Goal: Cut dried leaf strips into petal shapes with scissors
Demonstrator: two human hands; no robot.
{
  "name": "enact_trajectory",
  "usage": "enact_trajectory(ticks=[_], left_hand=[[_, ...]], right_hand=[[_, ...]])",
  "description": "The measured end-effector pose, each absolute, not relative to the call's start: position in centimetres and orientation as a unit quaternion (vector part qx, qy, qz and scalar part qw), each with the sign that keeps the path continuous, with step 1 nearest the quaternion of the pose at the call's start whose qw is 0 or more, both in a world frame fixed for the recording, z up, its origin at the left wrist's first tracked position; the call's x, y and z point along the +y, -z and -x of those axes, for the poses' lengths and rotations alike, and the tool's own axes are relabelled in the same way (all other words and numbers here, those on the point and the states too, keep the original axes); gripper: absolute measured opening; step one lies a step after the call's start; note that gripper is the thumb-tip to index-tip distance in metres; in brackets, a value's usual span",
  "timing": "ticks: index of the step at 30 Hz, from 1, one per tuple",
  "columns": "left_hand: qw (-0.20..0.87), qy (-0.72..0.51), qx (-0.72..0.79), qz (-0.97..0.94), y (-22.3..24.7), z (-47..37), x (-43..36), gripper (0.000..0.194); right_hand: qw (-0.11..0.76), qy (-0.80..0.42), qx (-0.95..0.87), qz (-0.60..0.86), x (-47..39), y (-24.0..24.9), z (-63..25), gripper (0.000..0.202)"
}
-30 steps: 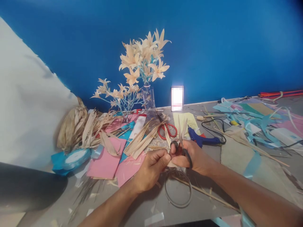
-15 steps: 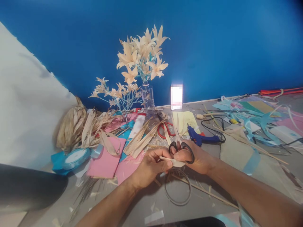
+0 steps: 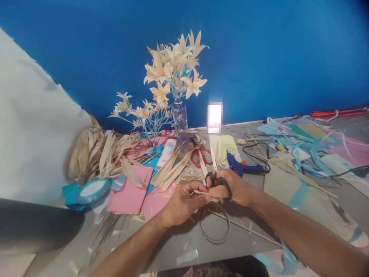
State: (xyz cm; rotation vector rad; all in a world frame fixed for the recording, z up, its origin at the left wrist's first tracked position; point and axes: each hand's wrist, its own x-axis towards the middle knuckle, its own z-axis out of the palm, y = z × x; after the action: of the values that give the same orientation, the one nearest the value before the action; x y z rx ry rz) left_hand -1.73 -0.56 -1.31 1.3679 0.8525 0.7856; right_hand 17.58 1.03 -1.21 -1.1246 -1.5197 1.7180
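Note:
My left hand pinches a small pale piece of dried husk between thumb and fingers. Close against it, my right hand has its fingers through the black handles of a pair of scissors. The blades point away from me, slightly apart, toward a yellow paper. My right thumb and fingertips meet the husk piece too, so part of it is hidden. Just below both hands lies a grey ring, perhaps a roll of tape seen edge-on.
Behind the hands are red-handled scissors, a blue glue gun and husk strips. Pale husk flowers stand in a clear bottle by the wall. Leftward lie pink paper, a ribbon spool and a husk bundle. Blue ribbons lie right.
The husk piece has turned between my fingers, and less of its flat face shows. My right hand has shifted slightly left and toward the left fingertips. The camera view has moved a little.

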Motion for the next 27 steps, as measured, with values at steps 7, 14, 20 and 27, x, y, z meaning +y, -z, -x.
enact_trajectory(ticks=[7, 14, 20, 27], left_hand=[[0.648, -0.344, 0.376, -0.566, 1.6, 1.5, -0.5, 0.033], [0.65, -0.37, 0.407, -0.524, 1.8, 1.4, -0.3, 0.029], [0.588, -0.394, 0.421, -0.567, 2.0, 1.5, 0.1, 0.027], [0.486, -0.45, 0.414, -0.625, 2.6, 1.4, -0.1, 0.025]], right_hand=[[0.306, -0.625, -0.576, 0.429, 1.0, 1.6, -17.3, 0.014], [0.319, -0.637, -0.573, 0.405, 1.6, 0.8, -18.0, 0.023], [0.328, -0.62, -0.572, 0.424, 1.5, 1.8, -18.1, 0.018], [0.365, -0.6, -0.55, 0.452, 1.7, 3.1, -17.7, 0.025]])
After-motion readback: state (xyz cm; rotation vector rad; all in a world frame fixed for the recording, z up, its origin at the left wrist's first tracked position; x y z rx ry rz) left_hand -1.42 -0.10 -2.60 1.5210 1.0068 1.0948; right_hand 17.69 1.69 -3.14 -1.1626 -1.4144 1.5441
